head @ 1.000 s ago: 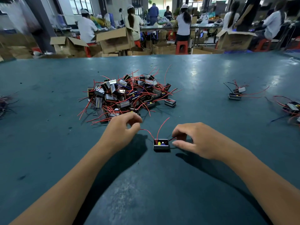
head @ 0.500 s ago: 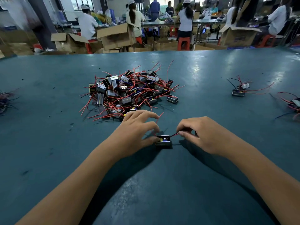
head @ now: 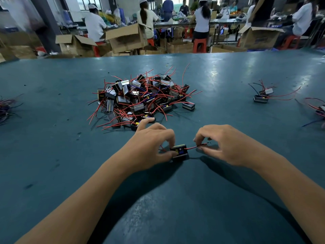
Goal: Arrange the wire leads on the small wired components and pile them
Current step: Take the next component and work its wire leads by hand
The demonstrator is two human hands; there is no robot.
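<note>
- The teal table [head: 52,155] runs wide in front of the person; its far edge lies beyond the pile, and bare surface spreads to both sides of the arms and toward the camera.
- The small component [head: 179,151] sits on the table between the two hands, well inside the edges.
- The left hand [head: 151,143] grips the component's left side, thumb and curled fingers pressed against it.
- The right hand [head: 226,143] pinches the red wire lead [head: 193,147] that runs rightward from the component.
- The pile of components [head: 142,99] lies just beyond the left hand; its loose red wires reach close to the outstretched left index finger.
- Two more components [head: 263,95] rest apart at the right.
- Tangled wires [head: 7,108] on the left and another clump [head: 318,110] on the right are cut off by the frame.
- Beyond the table, cardboard boxes [head: 126,37], red stools [head: 199,45] and seated workers [head: 94,25] crowd the floor, blurred.
- Leads on the component's left side are mostly hidden under the left hand's fingers.
</note>
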